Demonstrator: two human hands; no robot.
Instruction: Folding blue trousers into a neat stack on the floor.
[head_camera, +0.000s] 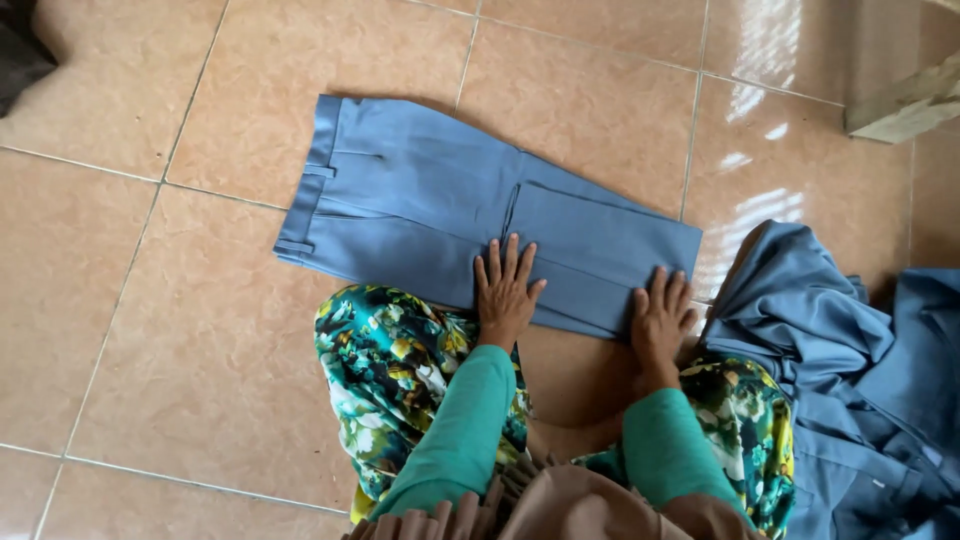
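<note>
- Head view looking down at a floor of glossy beige tiles (200, 330), where I kneel with both knees in green floral fabric at the lower middle of the frame
- A pair of blue-grey trousers (420, 200) lies flat across the centre of the frame, waistband with belt loops toward the upper left, legs folded back on themselves so the doubled end sits toward the centre right
- My left hand (505, 290) rests palm down on the lower edge of the folded trousers, fingers spread and flat, closed on nothing
- My right hand (662, 318) lies the same way on the lower right corner of the fold, fingers splayed, pressing rather than gripping
- Both sleeves are teal green and come up from the bottom of the frame
- A loose pile of blue-grey garments (850, 380) of the same cloth sits crumpled at the right edge, just beside my right knee
- A pale wooden edge (905, 105) shows in the upper right corner, and a dark shape sits in the upper left corner
- I judge the cloth light, soft and limp, a smooth woven fabric that holds a crease but would sag if lifted by one point
- On the shiny tile it would likely slide easily under a push
- The firmest places to take hold look like the stiffer waistband or the doubled fold edge, pinched with both hands well apart
</note>
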